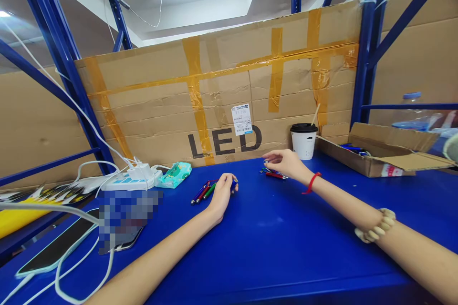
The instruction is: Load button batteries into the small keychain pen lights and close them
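Note:
Several colored pens (pixel 203 192), blue, red and green, lie on the blue table left of centre. My left hand (pixel 222 196) rests beside them with its fingers curled round a dark blue pen (pixel 234 184), of which only a part shows. Farther right, my right hand (pixel 284 164) hovers over a second small group of pens (pixel 275 175), a red one in front. Its fingers are bent and close together, and a small shiny bit shows by the fingertips, too small to name.
A lidded paper cup (pixel 303 142) stands behind my right hand. Right of it is an open cardboard box (pixel 372 164) with blue items. At left are a power strip (pixel 132 178), a tissue pack (pixel 175 175), phones (pixel 59 243) and white cables. Cardboard (pixel 161 119) walls the back.

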Demonstrator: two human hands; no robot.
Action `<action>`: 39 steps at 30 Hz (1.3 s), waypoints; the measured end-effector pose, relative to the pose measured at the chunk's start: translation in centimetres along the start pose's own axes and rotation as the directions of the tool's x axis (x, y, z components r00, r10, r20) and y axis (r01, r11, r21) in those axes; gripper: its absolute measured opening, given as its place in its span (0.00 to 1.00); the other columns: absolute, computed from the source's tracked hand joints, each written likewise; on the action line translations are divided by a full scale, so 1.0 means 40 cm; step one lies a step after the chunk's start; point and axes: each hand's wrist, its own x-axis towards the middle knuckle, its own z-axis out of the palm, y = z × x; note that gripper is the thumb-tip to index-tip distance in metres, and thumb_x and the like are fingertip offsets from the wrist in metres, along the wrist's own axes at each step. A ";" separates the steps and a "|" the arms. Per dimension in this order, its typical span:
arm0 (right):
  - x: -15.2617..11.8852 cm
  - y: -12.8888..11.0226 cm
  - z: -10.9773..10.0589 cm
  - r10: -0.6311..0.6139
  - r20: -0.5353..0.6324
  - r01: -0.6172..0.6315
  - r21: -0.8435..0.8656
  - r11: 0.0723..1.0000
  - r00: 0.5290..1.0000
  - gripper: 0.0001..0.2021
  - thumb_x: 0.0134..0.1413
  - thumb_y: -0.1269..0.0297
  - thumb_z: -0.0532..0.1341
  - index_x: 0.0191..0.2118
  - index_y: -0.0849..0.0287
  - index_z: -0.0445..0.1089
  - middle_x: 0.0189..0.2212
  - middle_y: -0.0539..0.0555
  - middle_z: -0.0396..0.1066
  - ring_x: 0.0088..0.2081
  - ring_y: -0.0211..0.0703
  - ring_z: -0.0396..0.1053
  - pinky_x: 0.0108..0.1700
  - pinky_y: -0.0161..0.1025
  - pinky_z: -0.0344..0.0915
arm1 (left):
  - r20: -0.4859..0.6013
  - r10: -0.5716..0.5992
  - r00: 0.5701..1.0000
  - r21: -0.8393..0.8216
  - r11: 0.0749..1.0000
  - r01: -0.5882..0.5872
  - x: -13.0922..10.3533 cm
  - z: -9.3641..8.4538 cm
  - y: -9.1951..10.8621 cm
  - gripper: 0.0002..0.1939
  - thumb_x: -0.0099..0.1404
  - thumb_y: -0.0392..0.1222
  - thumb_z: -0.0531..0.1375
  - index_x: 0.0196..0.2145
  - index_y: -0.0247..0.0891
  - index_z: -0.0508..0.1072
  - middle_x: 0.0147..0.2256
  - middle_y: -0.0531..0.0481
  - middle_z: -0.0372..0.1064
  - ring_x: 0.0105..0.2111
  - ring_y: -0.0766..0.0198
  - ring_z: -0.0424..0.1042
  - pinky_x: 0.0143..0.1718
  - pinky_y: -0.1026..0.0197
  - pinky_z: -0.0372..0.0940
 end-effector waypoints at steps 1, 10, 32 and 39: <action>-0.002 -0.003 0.005 -0.010 0.030 0.009 0.029 1.000 1.000 0.13 0.41 0.71 0.61 0.37 0.63 0.72 0.31 0.54 0.74 0.33 0.40 0.72 0.38 0.33 0.68 | 0.007 -0.004 1.000 0.014 1.000 0.003 0.000 -0.001 -0.001 0.11 0.61 0.46 0.49 0.27 0.37 0.63 0.21 0.54 0.59 0.24 0.68 0.58 0.27 0.67 0.52; -0.026 -0.011 0.051 -0.066 0.121 0.075 -0.070 0.995 0.990 0.12 0.51 0.68 0.55 0.41 0.59 0.71 0.36 0.54 0.72 0.34 0.39 0.69 0.40 0.36 0.66 | 0.054 -0.003 0.999 0.115 0.993 -0.004 -0.004 -0.001 0.000 0.18 0.62 0.49 0.48 0.24 0.36 0.68 0.27 0.49 0.63 0.31 0.63 0.60 0.34 0.65 0.54; -0.028 0.020 0.079 -0.029 0.126 0.035 -0.047 0.998 0.992 0.11 0.49 0.66 0.55 0.38 0.61 0.72 0.33 0.54 0.75 0.30 0.41 0.72 0.34 0.37 0.68 | 0.173 0.087 0.981 0.625 0.760 -0.178 0.006 -0.004 -0.012 0.19 0.65 0.42 0.40 0.21 0.37 0.61 0.25 0.52 0.62 0.34 0.62 0.62 0.43 0.57 0.54; -0.050 -0.026 0.093 -0.146 0.152 0.159 -0.075 0.984 0.978 0.11 0.49 0.65 0.56 0.36 0.59 0.73 0.35 0.53 0.74 0.35 0.42 0.71 0.40 0.39 0.66 | 0.227 0.083 0.970 0.674 0.705 -0.219 0.026 -0.037 -0.008 0.18 0.66 0.38 0.38 0.30 0.38 0.65 0.34 0.51 0.66 0.41 0.63 0.61 0.51 0.54 0.49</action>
